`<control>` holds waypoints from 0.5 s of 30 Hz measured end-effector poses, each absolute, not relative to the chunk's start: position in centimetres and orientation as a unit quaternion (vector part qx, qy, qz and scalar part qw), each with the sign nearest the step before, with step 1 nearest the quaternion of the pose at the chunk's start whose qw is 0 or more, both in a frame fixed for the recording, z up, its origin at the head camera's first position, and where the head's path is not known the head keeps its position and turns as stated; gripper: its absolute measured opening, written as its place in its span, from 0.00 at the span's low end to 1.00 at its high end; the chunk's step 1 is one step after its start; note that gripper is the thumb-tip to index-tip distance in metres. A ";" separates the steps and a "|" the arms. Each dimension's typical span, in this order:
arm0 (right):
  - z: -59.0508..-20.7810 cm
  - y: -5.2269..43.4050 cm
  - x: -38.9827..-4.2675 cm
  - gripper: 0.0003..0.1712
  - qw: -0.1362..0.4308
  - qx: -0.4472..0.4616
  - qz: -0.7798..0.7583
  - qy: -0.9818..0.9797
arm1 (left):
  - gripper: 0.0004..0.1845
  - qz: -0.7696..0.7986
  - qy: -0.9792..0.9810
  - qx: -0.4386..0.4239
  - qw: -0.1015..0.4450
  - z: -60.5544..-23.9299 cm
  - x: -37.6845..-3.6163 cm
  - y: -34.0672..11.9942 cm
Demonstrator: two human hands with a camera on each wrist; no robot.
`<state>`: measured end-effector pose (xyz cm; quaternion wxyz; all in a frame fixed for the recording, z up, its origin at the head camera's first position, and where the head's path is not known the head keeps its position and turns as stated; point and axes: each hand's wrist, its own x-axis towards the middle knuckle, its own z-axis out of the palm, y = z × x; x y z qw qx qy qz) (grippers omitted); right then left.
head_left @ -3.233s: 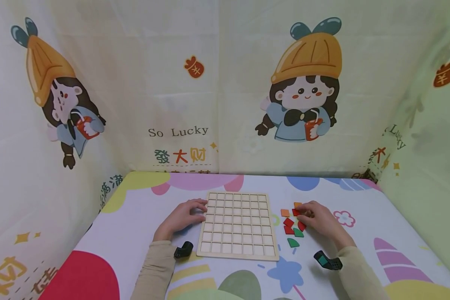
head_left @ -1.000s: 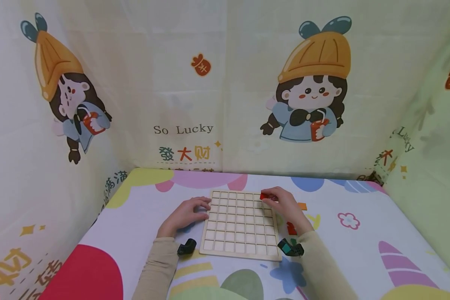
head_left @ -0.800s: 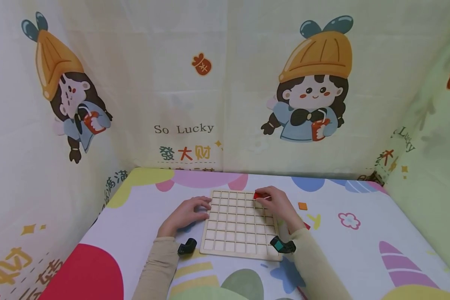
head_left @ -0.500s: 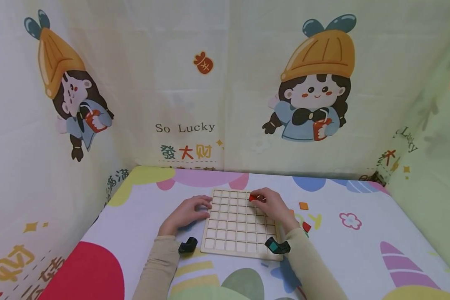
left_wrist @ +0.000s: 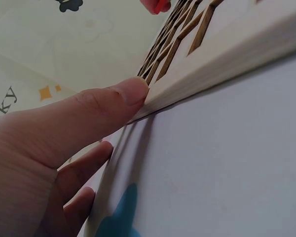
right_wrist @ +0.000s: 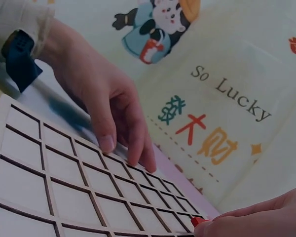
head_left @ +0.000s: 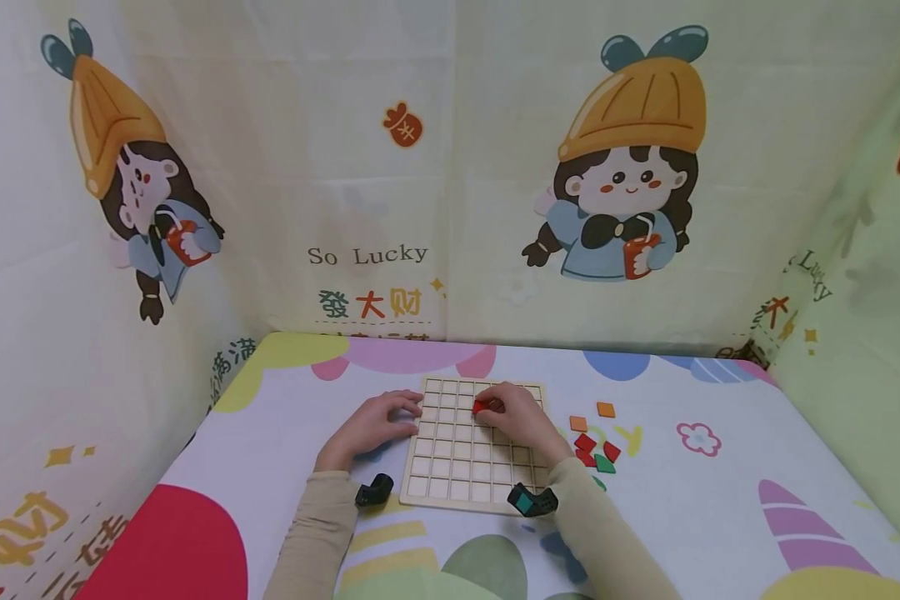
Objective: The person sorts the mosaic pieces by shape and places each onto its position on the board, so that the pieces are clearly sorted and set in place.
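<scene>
Right hand [head_left: 519, 413]: pinched red tile [head_left: 479, 407] over board [head_left: 461, 451].
Left hand [head_left: 369, 423]: fingers relaxed, thumb touched board's edge.
Placement: probably required squaring red tile before release.

A pale curtain [head_left: 487, 100] filled the upper frame. It bore a printed girl [head_left: 138, 187] at upper left, a second girl [head_left: 630, 187] at upper right, a red pouch [head_left: 403, 125] near upper centre and lettering [head_left: 367, 256] below. The worktop [head_left: 682, 517] showed a red patch [head_left: 183, 542] at lower left and a purple striped shape [head_left: 810, 529] at lower right.
</scene>
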<state>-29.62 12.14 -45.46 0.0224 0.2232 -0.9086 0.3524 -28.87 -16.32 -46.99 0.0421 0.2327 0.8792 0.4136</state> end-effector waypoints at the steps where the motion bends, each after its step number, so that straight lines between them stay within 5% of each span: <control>1: -45.5 11.9 -29.6 0.12 0.023 0.230 0.348 -0.909 | 0.11 0.414 0.879 0.233 0.042 -47.0 -28.9 -16.3; 15: -45.8 10.1 -29.2 0.12 0.040 0.236 0.336 -0.911 | 0.10 0.415 0.880 0.227 0.048 -47.1 -29.0 -16.3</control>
